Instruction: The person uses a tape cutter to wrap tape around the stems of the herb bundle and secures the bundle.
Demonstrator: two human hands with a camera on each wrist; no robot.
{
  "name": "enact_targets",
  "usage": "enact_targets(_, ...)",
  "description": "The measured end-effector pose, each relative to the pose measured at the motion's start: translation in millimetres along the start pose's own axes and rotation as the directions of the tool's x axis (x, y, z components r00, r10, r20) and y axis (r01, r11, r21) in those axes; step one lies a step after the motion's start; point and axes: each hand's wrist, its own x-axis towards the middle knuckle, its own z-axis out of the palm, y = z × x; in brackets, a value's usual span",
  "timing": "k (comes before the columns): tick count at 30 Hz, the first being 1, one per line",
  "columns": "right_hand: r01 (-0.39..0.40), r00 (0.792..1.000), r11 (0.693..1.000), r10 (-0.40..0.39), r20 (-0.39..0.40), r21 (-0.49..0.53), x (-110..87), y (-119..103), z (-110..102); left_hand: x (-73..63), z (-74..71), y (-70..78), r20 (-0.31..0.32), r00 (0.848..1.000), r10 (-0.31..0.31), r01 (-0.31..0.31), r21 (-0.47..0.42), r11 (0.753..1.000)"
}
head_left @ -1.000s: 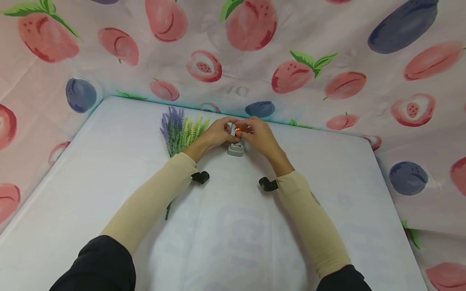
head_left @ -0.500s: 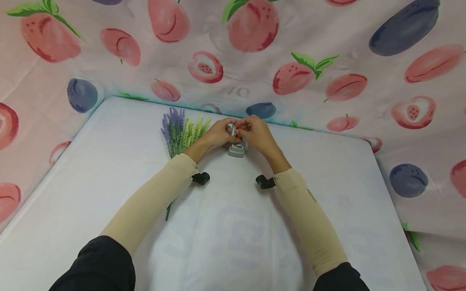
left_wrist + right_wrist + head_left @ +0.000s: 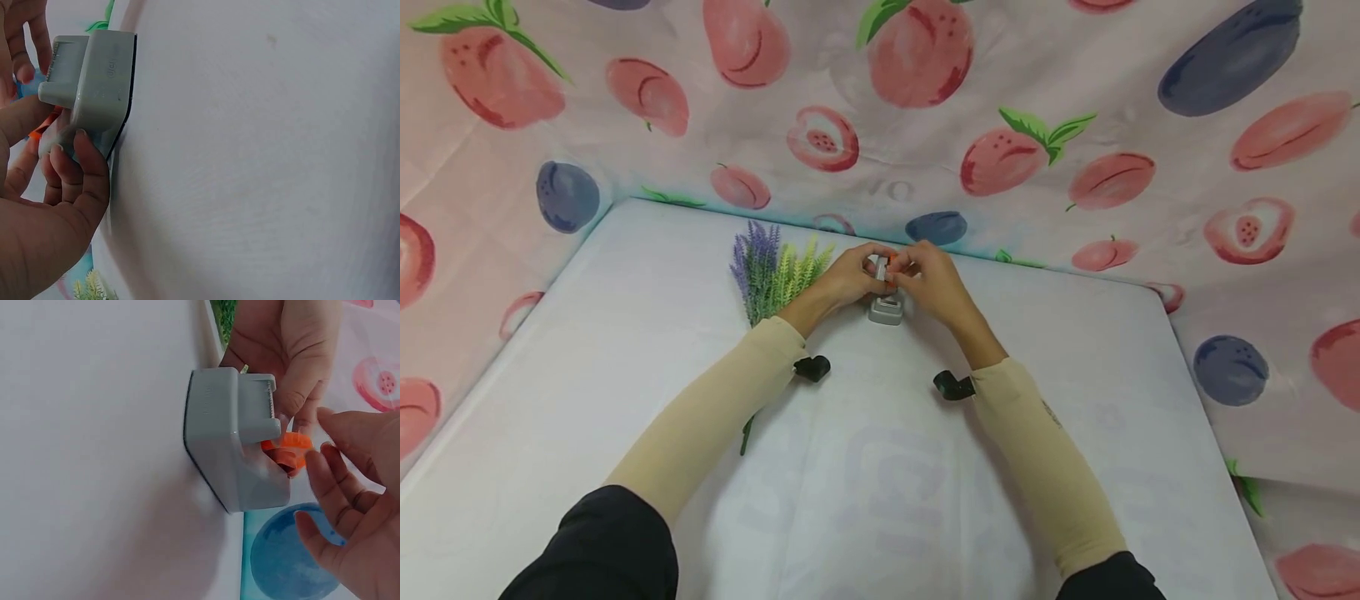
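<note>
A grey tape dispenser (image 3: pixel 887 310) stands near the back of the white table. Its serrated cutter faces the hands in the left wrist view, where the grey body (image 3: pixel 103 81) shows large. My left hand (image 3: pixel 847 273) grips the dispenser from the left, fingers curled against its side. My right hand (image 3: pixel 932 271) is at the orange-cored tape roll (image 3: pixel 297 445), with thumb and fingertips at its edge. In the right wrist view the roll sits partly inside the dispenser's hollow. Whether a tape end is free is too small to tell.
A bunch of artificial lavender (image 3: pixel 760 267), purple and yellow-green, lies left of the dispenser, partly beneath my left forearm. Behind the table's far edge hangs a fruit-print cloth (image 3: pixel 895 142). Black wrist cameras (image 3: pixel 812 367) stick out from both sleeves.
My right fingers shift slightly around the orange-cored roll, covering more or less of it. The right forearm moves a little left, then back right. The left hand stays on the dispenser.
</note>
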Motion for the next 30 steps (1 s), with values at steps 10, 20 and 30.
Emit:
enact_targets(10,0.061,0.997,0.998,-0.061,-0.054,0.005,-24.1,4.0,1.2,-0.5,-0.6,-1.9,-0.001,1.000,0.004,-0.004,0.006,1.000)
enact_targets(20,0.125,0.988,0.991,-0.120,-0.101,0.041,-39.6,-0.6,3.3,-2.4,0.4,-0.8,0.009,1.000,0.008,-0.008,0.024,1.000)
enact_targets(30,0.059,0.995,0.998,-0.056,-0.081,0.037,-50.1,1.2,-0.3,-2.8,-3.6,3.7,0.030,1.000,-0.006,0.004,0.056,0.998)
